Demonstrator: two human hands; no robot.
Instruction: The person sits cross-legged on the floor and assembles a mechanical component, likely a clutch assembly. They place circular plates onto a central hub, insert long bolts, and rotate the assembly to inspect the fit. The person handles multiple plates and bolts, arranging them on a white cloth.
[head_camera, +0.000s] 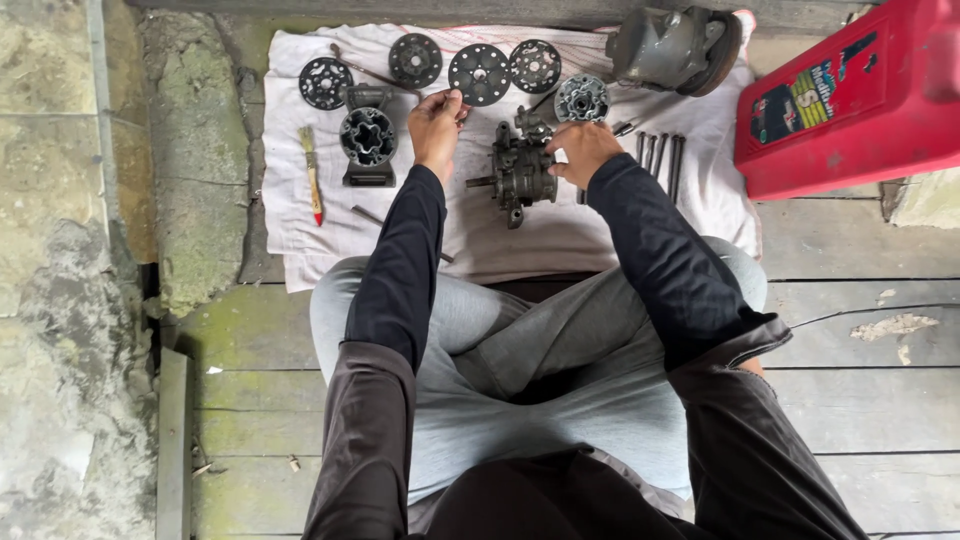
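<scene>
A seated person leans over a white cloth (520, 245) spread on weathered floorboards (860, 330), both dark-sleeved arms stretched toward twelve o'clock. The left hand (436, 125) is raised, fingers pinched on a small dark part too small to identify. The right hand (583, 150) rests against the grey cast-metal pump body (518, 172), fingers curled on its upper right side (how firmly, one cannot tell). The pump body sits mid-cloth, between the hands. Perforated round discs (480, 73) line the cloth's far edge at twelve o'clock; a ribbed housing (368, 140) stands at ten o'clock beside a small brush (312, 172). Long bolts (660, 155) lie at two o'clock, a red plastic jug (850, 95) beyond. Bare cloth lies open near the knees.
</scene>
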